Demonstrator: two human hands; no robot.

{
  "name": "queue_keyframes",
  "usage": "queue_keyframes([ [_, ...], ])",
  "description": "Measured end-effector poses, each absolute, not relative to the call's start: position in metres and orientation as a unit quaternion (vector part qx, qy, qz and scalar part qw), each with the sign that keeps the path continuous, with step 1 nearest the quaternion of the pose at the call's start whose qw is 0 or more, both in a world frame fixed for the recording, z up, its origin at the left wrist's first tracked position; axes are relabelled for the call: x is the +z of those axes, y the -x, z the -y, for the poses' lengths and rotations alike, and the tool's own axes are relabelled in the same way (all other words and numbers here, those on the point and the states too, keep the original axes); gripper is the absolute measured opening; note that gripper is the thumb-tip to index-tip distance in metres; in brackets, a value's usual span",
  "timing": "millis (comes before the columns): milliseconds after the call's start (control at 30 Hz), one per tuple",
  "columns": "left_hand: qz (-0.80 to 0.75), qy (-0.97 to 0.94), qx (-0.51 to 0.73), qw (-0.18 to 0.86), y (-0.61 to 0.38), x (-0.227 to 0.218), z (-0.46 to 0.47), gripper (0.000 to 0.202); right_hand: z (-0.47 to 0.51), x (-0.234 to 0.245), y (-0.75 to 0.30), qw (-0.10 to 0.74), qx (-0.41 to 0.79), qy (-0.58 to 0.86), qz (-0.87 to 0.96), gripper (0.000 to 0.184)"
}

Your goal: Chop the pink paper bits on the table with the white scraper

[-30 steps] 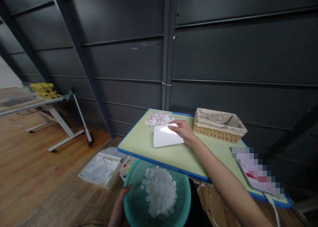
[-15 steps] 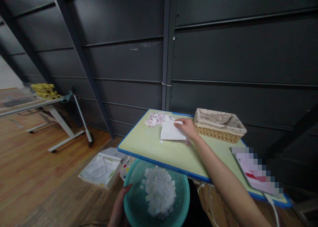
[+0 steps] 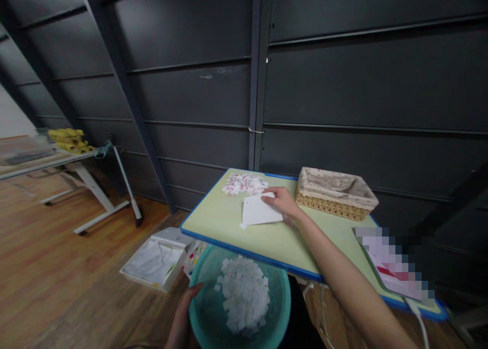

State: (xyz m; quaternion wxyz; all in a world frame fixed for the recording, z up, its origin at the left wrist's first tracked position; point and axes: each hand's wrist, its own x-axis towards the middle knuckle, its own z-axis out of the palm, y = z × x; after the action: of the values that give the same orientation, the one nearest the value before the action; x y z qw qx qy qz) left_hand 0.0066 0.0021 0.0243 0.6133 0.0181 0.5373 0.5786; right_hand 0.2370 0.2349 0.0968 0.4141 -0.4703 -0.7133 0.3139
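My right hand (image 3: pixel 281 202) is closed on the upper right of a white card (image 3: pixel 259 210), held tilted just over the pale green tabletop (image 3: pixel 213 219). At the card's lower left corner lies a small white scrap (image 3: pixel 243 226). Behind the card is a pile of white and reddish paper pieces (image 3: pixel 244 183). Low in the view, my left hand (image 3: pixel 188 300) grips the rim of a turquoise plastic basket (image 3: pixel 284 300), thumb over the edge and the other fingers hidden. Many small white squares (image 3: pixel 246 293) are heaped inside the basket.
A woven basket with a cloth liner (image 3: pixel 335 194) stands at the table's back right. A partly blurred flat item (image 3: pixel 392 267) lies at the right edge. On the floor to the left is an open white box (image 3: pixel 152 262). A dark panelled wall (image 3: pixel 190 99) rises behind the table.
My right hand has drawn the white card slightly left and toward me. The small scrap is now at the card's lower left corner, nearer the front. My left hand and the turquoise basket stay put.
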Motion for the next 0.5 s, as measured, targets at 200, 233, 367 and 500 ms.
queue_keyframes([
  [200, -0.540, -0.027, 0.594, 0.596, -0.009, 0.025, -0.001, 0.004, -0.221, 0.091, -0.218, 0.337, 0.419, 0.398, 0.743, 0.024],
  [233, -0.538, -0.023, 0.590, 0.602, -0.009, 0.025, 0.000, 0.005, -0.219, 0.091, -0.215, 0.333, 0.437, 0.389, 0.740, 0.025],
  [367, -0.524, -0.020, 0.589, 0.615, -0.008, 0.024, 0.000, 0.005, -0.212, 0.096, -0.213, 0.348, 0.526, 0.358, 0.688, 0.035],
  [500, -0.523, -0.030, 0.604, 0.601, -0.004, 0.018, 0.000, 0.007, -0.222, 0.103, -0.226, 0.462, 0.508, 0.389, 0.614, 0.052],
])
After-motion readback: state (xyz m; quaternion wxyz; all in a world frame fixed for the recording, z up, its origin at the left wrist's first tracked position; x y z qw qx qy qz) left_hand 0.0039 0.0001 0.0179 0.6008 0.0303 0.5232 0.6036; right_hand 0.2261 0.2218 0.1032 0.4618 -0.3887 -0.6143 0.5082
